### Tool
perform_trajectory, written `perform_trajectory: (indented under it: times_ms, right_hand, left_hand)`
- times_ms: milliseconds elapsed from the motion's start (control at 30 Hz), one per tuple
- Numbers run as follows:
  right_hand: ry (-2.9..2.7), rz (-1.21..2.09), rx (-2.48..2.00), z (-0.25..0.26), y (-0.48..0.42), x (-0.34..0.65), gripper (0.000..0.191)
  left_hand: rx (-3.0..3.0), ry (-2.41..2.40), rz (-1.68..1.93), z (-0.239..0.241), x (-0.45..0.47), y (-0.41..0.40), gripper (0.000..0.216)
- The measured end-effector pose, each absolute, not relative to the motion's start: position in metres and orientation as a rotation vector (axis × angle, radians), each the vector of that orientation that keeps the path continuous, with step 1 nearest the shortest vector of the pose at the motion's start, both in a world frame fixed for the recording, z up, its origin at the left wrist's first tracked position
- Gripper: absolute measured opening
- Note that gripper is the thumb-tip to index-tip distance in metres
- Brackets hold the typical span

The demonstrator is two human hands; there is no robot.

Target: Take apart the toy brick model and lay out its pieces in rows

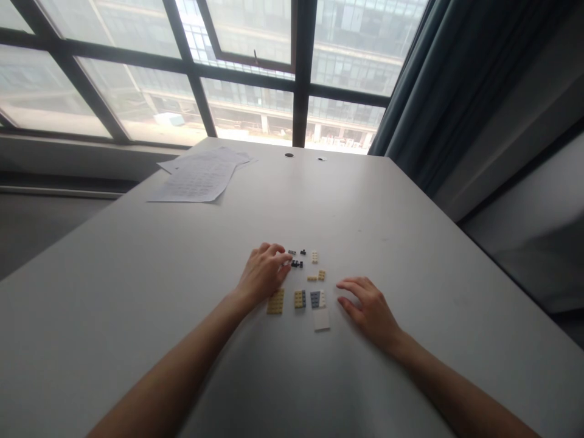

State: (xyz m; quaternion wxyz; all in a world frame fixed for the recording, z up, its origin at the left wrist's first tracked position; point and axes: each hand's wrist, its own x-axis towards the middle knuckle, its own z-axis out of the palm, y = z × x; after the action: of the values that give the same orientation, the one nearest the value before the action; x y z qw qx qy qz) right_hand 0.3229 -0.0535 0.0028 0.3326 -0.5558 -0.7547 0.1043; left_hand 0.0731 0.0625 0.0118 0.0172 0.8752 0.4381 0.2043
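A left hand (pixel 263 271) reached in at the center of the frame, its thumb and fingertips drawn close beside a dark studded piece (pixel 297 264) on a white table (pixel 365 210); the view was too small and soft to tell whether anything was pinched between them. The right hand (pixel 370 307), right of center, rested low over the tabletop with thumb and forefinger apart and nothing between them. Small building pieces lay in the middle of the frame between the two hands: a gray piece (pixel 292 252), a small black piece (pixel 303 252) and a cream studded piece (pixel 314 257) at the top of the group, a narrow tan strip (pixel 311 278) just beside a tan studded block (pixel 322 275) below them. Lower down, a tan plate (pixel 275 303) lay beneath the left wrist, with a tan-and-gray piece (pixel 300 298), a gray-and-white piece (pixel 318 298) and a smooth white square (pixel 322 319) to its right. Printed sheets (pixel 196 181) overlapped at the upper left, dark-framed windows (pixel 246 27) spanned the top, and a blue-gray curtain (pixel 410 97) hung at the upper right.
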Motion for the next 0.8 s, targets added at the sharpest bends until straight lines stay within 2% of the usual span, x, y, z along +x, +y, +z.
perform_trajectory:
  times_ms: [267, 600, 700, 800]
  right_hand:
    - [-2.015, 0.449, -1.604, 0.008, 0.044, 0.307, 0.03]
    - [-1.987, 0.614, -1.494, 0.008, 0.063, 0.302, 0.017]
    - [-1.888, 0.71, -1.462, 0.009, 0.051, 0.306, 0.032]
    - [-1.591, 1.014, -1.302, 0.013, 0.03, 0.311, 0.054]
  left_hand:
    - [2.544, 1.444, 1.021, 0.005, 0.039, 0.042, 0.021]
    - [2.413, 1.509, 1.205, -0.002, 0.001, 0.026, 0.019]
    - [2.432, 1.486, 1.203, -0.001, 0.003, 0.026, 0.018]
    - [2.479, 1.464, 1.156, -0.001, 0.005, 0.024, 0.019]
